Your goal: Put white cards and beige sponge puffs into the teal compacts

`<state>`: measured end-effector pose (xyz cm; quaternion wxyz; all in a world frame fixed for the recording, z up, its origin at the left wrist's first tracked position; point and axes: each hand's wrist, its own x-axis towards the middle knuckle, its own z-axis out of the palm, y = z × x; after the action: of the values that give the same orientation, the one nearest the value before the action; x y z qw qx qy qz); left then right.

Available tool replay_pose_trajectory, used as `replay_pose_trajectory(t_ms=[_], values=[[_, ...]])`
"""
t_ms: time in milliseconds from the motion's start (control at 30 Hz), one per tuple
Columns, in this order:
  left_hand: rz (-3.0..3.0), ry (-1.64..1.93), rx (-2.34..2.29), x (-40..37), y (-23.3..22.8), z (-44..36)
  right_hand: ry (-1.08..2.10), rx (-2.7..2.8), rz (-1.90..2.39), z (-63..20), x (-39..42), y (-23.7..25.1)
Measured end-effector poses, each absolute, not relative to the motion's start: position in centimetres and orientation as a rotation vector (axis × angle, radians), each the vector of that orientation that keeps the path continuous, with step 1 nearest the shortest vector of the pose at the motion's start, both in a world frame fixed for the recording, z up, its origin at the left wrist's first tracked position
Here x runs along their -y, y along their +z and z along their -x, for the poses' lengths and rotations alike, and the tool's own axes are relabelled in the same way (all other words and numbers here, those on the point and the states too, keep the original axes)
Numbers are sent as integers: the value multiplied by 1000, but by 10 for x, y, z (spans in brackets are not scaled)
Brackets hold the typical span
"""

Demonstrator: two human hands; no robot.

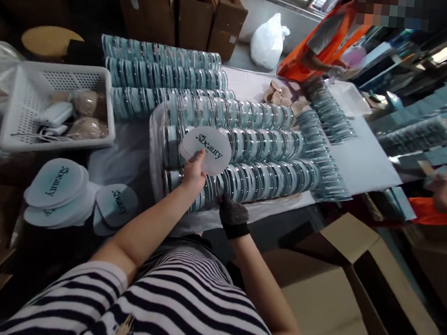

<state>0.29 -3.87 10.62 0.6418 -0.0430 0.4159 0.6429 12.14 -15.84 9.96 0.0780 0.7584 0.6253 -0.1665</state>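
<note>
My left hand holds up a round white card printed with "Beauty", above the rows of round teal compact cases laid on the table. My right hand, in a dark dotted glove, rests at the near end of the front row of cases; whether it grips one I cannot tell. More printed round cards lie stacked at my left, with a smaller pile beside them.
A white plastic basket with beige puffs stands at the left. Further case rows fill the table's back. A person in orange works at the far end, another orange sleeve at the right. Open cardboard boxes stand near my right.
</note>
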Motion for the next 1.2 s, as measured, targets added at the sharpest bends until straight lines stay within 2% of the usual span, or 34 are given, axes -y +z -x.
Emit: replay_pose_trajectory(t_ms=[67, 100, 267, 300, 367, 433, 633, 733, 833, 900, 967, 1200], values=[[93, 1478, -951, 38, 106, -4, -588, -1895, -2284, -124, 152, 98], [85, 1486, -953, 38, 105, -4, -732, -1890, -2315, -126, 152, 97], [5, 1570, -991, 43, 100, -11, -1939, -1669, -2284, -139, 158, 87], [-27, 1585, -1009, 44, 98, -12, -2126, -1604, -2243, -140, 158, 86], [-107, 1598, -1045, 44, 94, -14, -2303, -1451, -2167, -143, 155, 87], [-175, 1603, -1076, 44, 91, -16, -2125, -1460, -2168, -148, 148, 97], [-359, 1559, -1055, 59, 95, -20, -940, -2444, -2870, -166, 113, 148], [-421, 1496, -1022, 75, 98, -19, -307, -2705, -2719, -159, 110, 158], [-438, 1449, -1037, 85, 100, -17, 126, -2756, -2506, -142, 118, 154], [-469, 1434, -1043, 87, 100, -17, 258, -2728, -2411, -134, 120, 146], [-504, 1434, -1042, 87, 101, -19, 262, -2707, -2380, -131, 118, 137], [-469, 1434, -1018, 87, 99, -17, 67, -2626, -2775, -143, 114, 124]])
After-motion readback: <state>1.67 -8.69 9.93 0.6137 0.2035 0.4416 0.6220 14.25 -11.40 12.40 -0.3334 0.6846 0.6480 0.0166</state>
